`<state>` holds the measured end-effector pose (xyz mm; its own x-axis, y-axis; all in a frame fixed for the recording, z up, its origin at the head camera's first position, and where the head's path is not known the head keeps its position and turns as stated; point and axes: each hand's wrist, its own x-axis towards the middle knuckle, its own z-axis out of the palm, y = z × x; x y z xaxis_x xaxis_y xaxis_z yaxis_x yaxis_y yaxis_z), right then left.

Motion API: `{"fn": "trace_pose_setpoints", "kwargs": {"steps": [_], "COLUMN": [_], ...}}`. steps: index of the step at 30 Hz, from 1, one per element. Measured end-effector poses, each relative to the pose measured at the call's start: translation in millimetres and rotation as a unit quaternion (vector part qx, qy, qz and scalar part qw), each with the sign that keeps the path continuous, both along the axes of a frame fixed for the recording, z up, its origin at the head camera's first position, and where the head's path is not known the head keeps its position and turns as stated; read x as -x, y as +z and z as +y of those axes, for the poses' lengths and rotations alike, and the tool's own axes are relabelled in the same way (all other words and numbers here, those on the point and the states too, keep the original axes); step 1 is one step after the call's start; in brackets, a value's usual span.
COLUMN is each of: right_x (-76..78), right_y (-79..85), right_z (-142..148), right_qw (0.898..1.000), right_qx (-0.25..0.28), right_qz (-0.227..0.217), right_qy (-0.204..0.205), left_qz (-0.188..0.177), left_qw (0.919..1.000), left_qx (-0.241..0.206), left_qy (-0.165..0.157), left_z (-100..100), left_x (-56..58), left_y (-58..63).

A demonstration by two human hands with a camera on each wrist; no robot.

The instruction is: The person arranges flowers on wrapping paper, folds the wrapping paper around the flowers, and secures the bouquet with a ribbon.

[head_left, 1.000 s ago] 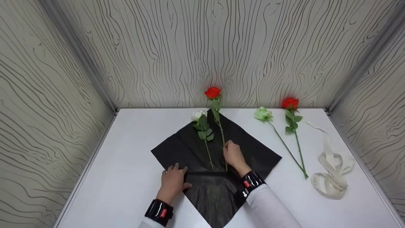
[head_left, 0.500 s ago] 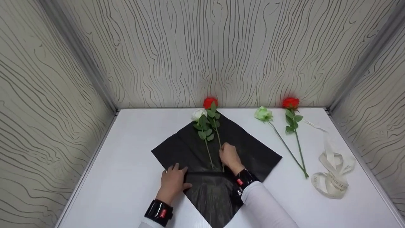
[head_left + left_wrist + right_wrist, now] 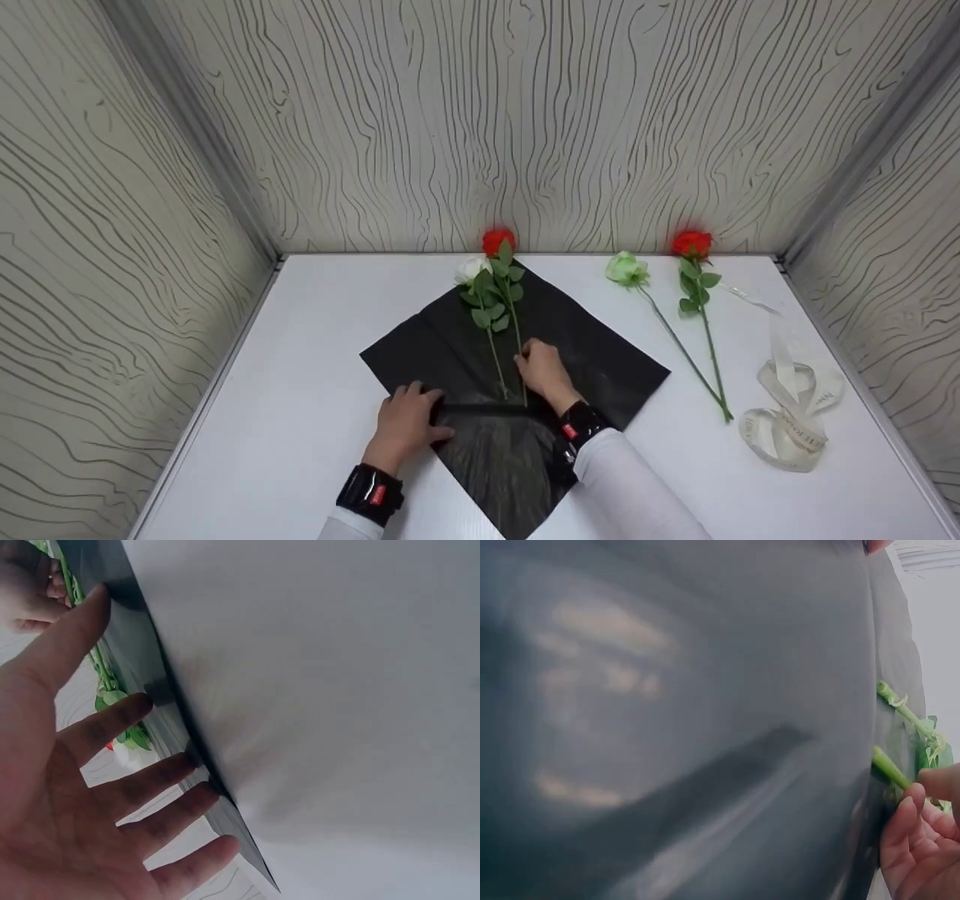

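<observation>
A sheet of black wrapping paper (image 3: 600,345) lies on the table, turned cornerwise, with a fold line across its lower part. My right hand (image 3: 545,373) pinches the lower stem of a red rose (image 3: 498,242); the right wrist view shows thumb and fingers on the green stem (image 3: 889,766) near its cut end. Left of it, a white rose (image 3: 472,268) rests on the paper, its leaves overlapping those of the red one. My left hand (image 3: 406,420) rests at the paper's left edge, its fingers (image 3: 150,780) spread and fairly straight in the left wrist view.
To the right, a pale green rose (image 3: 627,268) and another red rose (image 3: 691,244) lie with their stem ends crossing. A loosely looped cream ribbon (image 3: 787,442) with lettering is near the right side. Patterned panels (image 3: 480,127) wall the white table (image 3: 300,337) at the back and sides.
My right hand has drawn the red rose down and to the left, bringing its bloom beside the white rose. The left hand has barely shifted at the paper's edge.
</observation>
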<state>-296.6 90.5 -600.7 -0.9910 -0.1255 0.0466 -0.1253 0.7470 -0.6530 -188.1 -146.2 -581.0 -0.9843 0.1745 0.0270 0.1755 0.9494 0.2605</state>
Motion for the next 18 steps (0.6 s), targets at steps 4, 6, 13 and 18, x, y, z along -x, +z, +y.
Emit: {"fn": "trace_pose_setpoints", "kwargs": {"steps": [4,6,13,18], "right_x": [-1.4,-1.3,-2.2,-4.1], "right_y": [-0.1,0.4,-0.4,-1.4], "right_z": [4,5,9,11], "right_qw": [1.0,0.999,0.997,0.996], "right_qx": [0.002,0.005,0.014,0.009], "right_qz": [-0.001,-0.005,-0.019,-0.008], "right_qy": [0.022,0.034,0.069,0.087], "left_qz": [0.001,0.015,0.053,0.019], "left_qw": [0.9998,0.9995,0.9977,0.9986], "left_qx": [-0.013,-0.013,0.014,0.02], "left_qy": [0.017,0.024,0.04,0.045], "left_z": [-4,-6,-10,-12], "left_x": [4.6,7.6,17.5,19.9], "left_y": [-0.4,-1.2,-7.5,-9.8]}}
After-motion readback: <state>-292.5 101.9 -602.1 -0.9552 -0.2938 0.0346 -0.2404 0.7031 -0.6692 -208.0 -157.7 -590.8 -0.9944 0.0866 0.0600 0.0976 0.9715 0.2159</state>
